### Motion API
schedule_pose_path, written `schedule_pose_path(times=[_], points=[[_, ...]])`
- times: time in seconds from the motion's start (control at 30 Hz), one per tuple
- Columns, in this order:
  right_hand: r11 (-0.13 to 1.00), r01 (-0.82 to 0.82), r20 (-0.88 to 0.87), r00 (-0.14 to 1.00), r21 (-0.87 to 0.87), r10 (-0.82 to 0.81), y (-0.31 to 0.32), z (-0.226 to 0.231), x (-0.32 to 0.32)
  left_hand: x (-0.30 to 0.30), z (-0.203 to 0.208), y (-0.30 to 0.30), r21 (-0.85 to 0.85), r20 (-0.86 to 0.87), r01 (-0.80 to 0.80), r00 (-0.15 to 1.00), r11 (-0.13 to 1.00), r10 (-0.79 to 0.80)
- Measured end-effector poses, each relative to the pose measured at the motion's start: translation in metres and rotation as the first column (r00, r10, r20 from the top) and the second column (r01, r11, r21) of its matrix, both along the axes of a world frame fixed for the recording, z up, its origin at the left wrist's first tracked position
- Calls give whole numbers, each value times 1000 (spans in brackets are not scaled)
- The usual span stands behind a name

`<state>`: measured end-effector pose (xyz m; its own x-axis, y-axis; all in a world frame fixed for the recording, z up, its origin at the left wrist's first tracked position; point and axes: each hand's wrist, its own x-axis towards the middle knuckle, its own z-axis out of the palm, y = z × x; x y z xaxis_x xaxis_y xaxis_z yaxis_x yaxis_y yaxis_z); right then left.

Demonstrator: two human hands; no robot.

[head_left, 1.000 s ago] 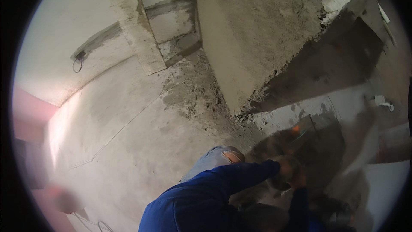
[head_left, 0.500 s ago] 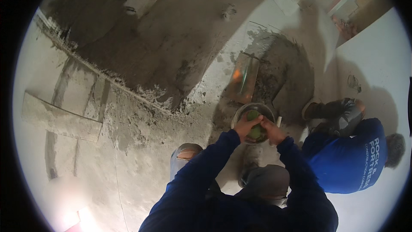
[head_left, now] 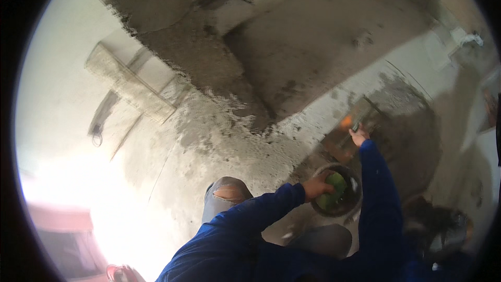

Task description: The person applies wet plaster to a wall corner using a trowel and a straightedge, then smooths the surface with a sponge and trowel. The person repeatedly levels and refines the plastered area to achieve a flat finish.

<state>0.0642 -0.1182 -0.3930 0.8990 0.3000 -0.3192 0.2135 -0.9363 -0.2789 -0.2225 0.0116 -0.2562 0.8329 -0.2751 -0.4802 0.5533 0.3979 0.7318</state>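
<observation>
My left hand (head_left: 316,187) is closed on a green sponge (head_left: 335,190), holding it over the mouth of a round bucket (head_left: 339,214). Dark contents show inside the bucket, but I cannot make out what they are. Farther out, my right arm stretches forward, and my right hand (head_left: 360,134) has its fingers around the handle of what looks like a flat rectangular trowel (head_left: 344,143). The trowel's smooth face reflects an orange glow. Motion blurs the handle, and my hand partly covers it.
Dark wet mortar (head_left: 412,125) spreads right of the trowel. A long pale board (head_left: 128,86) lies at the left. Rough grey floor (head_left: 219,125) meets a darker area (head_left: 308,52) beyond. A co-worker's leg (head_left: 443,230) is close at the lower right. Bright glare fills the lower left.
My view has swung left. My hands, earlier together on the sponge over the bucket, are apart; the right has reached forward to the trowel, while the left keeps the sponge.
</observation>
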Motion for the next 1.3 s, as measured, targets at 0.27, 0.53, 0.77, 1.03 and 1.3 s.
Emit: schedule_pose_path(times=[0.27, 0.53, 0.77, 1.03, 1.3], points=[[930, 338, -182, 915, -144, -360, 38, -42, 31, 2, 40, 35, -54, 172, -322, 930, 945, 326], [-128, 716, -724, 658, 687, -205, 33, 44, 52, -69, 43, 127, 313, 116, -343, 939, 886, 323], [-141, 719, -708, 596, 681, -378, 119, 131, -50, -134, 16, 230, 366, 180, -332, 942, 870, 284], [-55, 514, -451, 689, 856, -567, 164, 217, -232, -178, 45, 354, 653, 208, -97, 977, 751, -54], [-120, 359, -333, 624, 926, -707, 179, 308, -324, -119, 252, 424, 865, 304, 303, 317, 399, -899]])
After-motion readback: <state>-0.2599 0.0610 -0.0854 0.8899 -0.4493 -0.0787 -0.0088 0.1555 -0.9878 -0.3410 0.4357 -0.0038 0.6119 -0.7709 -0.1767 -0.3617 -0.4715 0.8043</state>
